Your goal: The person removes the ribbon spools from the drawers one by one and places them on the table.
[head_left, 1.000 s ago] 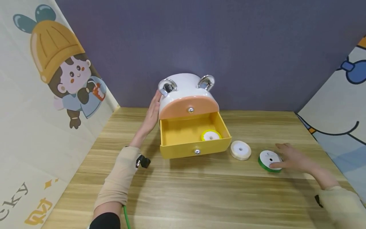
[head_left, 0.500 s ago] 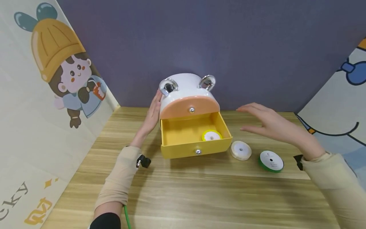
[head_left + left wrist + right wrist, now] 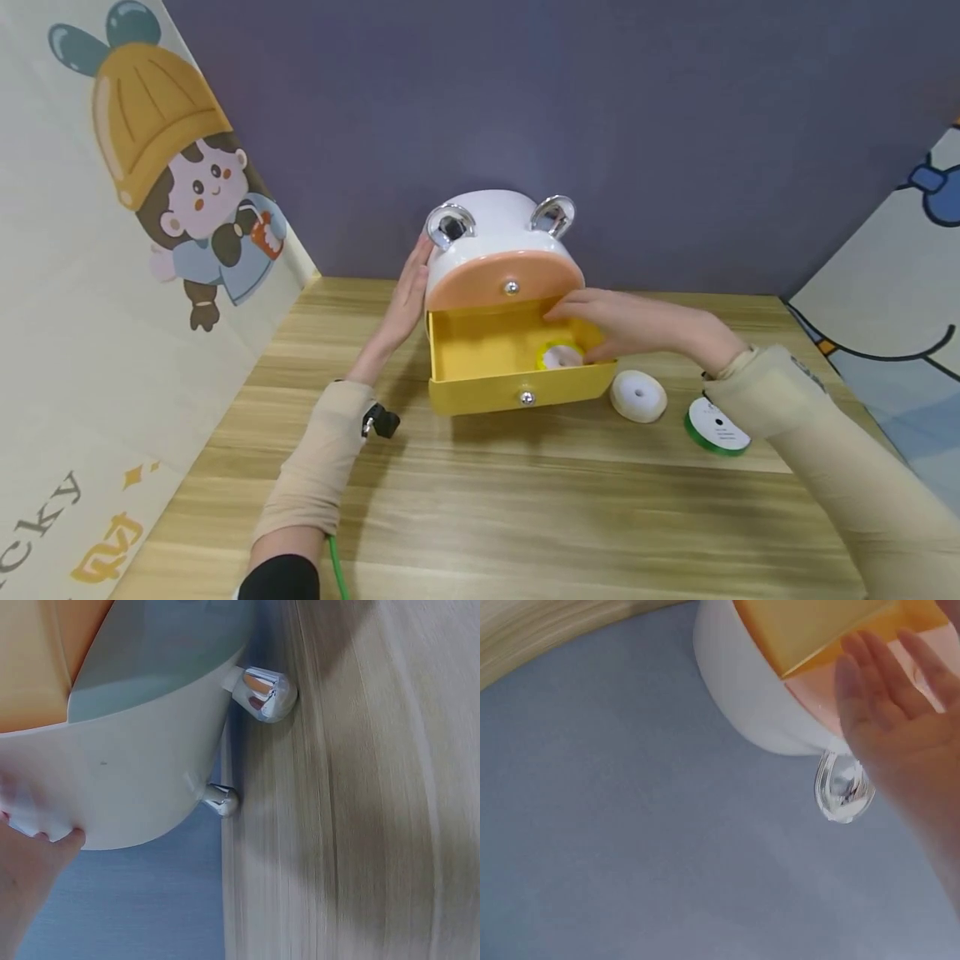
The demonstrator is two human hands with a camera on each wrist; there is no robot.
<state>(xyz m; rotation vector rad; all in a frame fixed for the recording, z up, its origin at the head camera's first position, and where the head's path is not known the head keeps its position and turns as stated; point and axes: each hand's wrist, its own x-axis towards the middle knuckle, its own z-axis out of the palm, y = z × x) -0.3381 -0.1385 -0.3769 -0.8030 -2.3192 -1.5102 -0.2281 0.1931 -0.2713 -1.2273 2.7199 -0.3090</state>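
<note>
while the left hand [image 3: 405, 307] lies with straightened fingers against the nine o'clock side of the white cabinet [image 3: 495, 218], gripping nothing, the right hand [image 3: 626, 321] comes in from three o'clock over the jutting yellow drawer [image 3: 480, 395], thumb and fingers parted and not closed round anything. the yellow-rimmed spool [image 3: 557, 357] lies in the drawer's four o'clock corner, close by the right thumb; whether they touch, i cannot tell. on the wooden table [image 3: 525, 517], between three and four o'clock from the drawer, lie a cream spool [image 3: 637, 402] just beside it and, farther out, a green-edged spool [image 3: 716, 427], partly covered by the right sleeve [image 3: 802, 433].
</note>
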